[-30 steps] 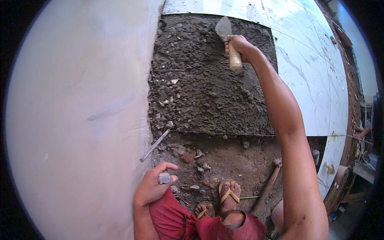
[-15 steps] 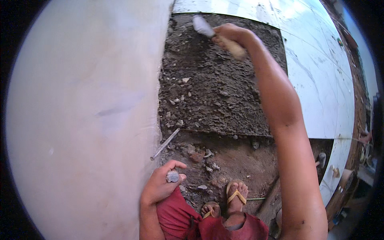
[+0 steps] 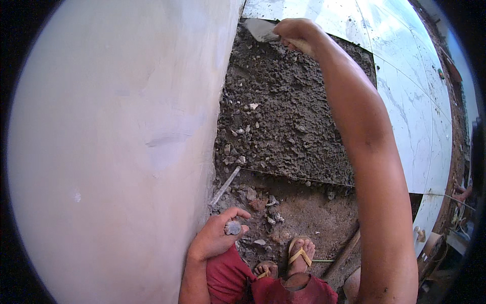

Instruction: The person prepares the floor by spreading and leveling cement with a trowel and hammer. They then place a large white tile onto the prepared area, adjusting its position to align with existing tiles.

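Right hand (image 3: 296,34): closed around the handle of a trowel (image 3: 260,30), arm extended; blade rests on the far edge of the mortar bed (image 3: 288,116), beside the wall (image 3: 116,152). Left hand (image 3: 215,235): fingers curled around a small stone (image 3: 233,227), near the knee. White tiles (image 3: 410,116) border the mortar.

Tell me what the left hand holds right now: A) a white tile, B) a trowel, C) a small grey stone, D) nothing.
C: the left hand rests by the knee with its fingers around a small grey stone, while the right hand grips the trowel over the mortar bed.
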Available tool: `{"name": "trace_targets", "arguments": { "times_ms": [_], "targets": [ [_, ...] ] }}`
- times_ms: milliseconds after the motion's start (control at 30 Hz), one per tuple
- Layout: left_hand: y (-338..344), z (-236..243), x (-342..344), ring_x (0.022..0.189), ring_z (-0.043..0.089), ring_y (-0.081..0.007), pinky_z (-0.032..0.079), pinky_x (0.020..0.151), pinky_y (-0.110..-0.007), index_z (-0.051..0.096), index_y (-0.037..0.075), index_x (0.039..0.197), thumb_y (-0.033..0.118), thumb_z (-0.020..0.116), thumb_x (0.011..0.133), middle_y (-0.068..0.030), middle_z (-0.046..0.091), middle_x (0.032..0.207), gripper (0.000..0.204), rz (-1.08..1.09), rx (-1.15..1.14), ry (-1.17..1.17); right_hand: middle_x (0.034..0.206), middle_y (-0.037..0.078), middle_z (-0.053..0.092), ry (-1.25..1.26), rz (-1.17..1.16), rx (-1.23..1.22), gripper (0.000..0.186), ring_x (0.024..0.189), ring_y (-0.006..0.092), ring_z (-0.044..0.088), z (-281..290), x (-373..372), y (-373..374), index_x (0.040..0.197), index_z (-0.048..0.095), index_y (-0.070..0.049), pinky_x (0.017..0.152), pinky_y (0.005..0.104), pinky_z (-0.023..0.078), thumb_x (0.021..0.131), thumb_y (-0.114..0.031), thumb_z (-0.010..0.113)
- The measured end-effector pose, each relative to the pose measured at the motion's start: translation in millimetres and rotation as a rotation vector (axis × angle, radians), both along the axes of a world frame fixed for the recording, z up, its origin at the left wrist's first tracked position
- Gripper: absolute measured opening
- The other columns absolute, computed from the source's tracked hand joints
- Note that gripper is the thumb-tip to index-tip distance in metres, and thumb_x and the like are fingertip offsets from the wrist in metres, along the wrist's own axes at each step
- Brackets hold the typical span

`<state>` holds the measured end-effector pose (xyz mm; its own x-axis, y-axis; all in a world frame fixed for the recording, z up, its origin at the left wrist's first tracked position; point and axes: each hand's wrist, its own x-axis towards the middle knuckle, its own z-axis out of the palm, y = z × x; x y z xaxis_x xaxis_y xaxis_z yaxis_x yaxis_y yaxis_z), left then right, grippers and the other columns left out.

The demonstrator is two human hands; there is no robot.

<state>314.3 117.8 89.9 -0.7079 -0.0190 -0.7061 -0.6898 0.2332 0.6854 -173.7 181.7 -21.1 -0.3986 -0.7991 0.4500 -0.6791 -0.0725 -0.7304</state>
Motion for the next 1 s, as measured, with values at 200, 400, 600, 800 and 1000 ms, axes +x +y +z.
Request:
{"name": "trace_targets", "arguments": {
  "times_ms": [200,400,600,800,1000],
  "targets": [
    [3,-5,1,0.077,0.055,-0.0109,0.046,0.072,-0.028,0.057,0.005,0.105,0.014,0.066,0.083,-0.0068,0.062,0.081,0.025,0.025,-0.03,0.143,0.077,0.008,0.063,-0.288,-0.202,0.529,0.017,0.07,0.0214,0.06,23,-2,-43,0.085,0.064,-0.005,0.063,0.0356,0.047,0.086,-0.02,0.056],
    [-2,-6,4,0.099,0.06,-0.0217,0.045,0.089,-0.034,0.06,0.008,0.106,0.021,0.069,0.081,-0.0088,0.065,0.1,0.03,0.029,-0.006,0.014,0.077,0.008,0.064,-0.154,-0.209,0.603,0.017,0.07,0.0202,0.06,39,-14,-31,0.084,0.065,-0.005,0.062,0.0344,0.048,0.086,-0.019,0.055],
    [1,-6,5,0.092,0.059,-0.0171,0.046,0.083,-0.032,0.06,0.008,0.105,0.018,0.068,0.081,-0.0067,0.064,0.095,0.027,0.049,-0.032,0.014,0.077,0.007,0.065,-0.046,-0.251,0.557,0.017,0.069,0.0191,0.061,55,-31,70,0.084,0.066,-0.005,0.062,0.0331,0.048,0.086,-0.018,0.055],
    [2,-1,-3,0.081,0.057,-0.0131,0.045,0.074,-0.029,0.06,0.008,0.104,0.018,0.069,0.08,-0.0042,0.063,0.087,0.027,0.002,-0.017,-0.06,0.078,0.009,0.066,-0.172,-0.237,0.632,0.016,0.069,0.0197,0.061,70,-2,144,0.085,0.066,-0.005,0.063,0.0319,0.049,0.086,-0.016,0.055],
    [1,-3,1,0.072,0.052,-0.0095,0.043,0.066,-0.027,0.06,0.009,0.103,0.018,0.069,0.08,-0.0013,0.058,0.077,0.026,0.019,-0.034,-0.012,0.096,0.01,0.064,-0.837,-0.347,1.137,0.035,0.087,0.0201,0.06,45,46,60,0.113,0.057,-0.006,0.077,0.033,0.047,0.088,-0.031,0.054]
  ]
}}
